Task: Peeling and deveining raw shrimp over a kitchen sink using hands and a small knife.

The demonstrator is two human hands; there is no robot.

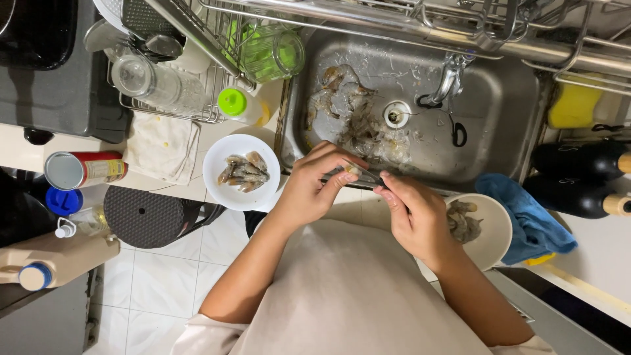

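Observation:
My left hand (314, 187) and my right hand (411, 213) meet at the front edge of a steel sink (499, 112), both pinching one raw grey shrimp (358, 174) stretched between their fingertips. Shrimp shells and scraps (358, 121) lie in the sink basin near the drain. A white plate (220, 187) with several shrimp (244, 172) sits to the left of my left hand. A cream bowl (499, 230) with more shrimp pieces (463, 222) rests by my right wrist.
A dish rack (210, 66) with a glass jar and a green container stands at the back left. A blue cloth (529, 213) and dark bottles (585, 161) lie right of the sink. A can (82, 169), a black round stool (144, 217) and bottles sit at left.

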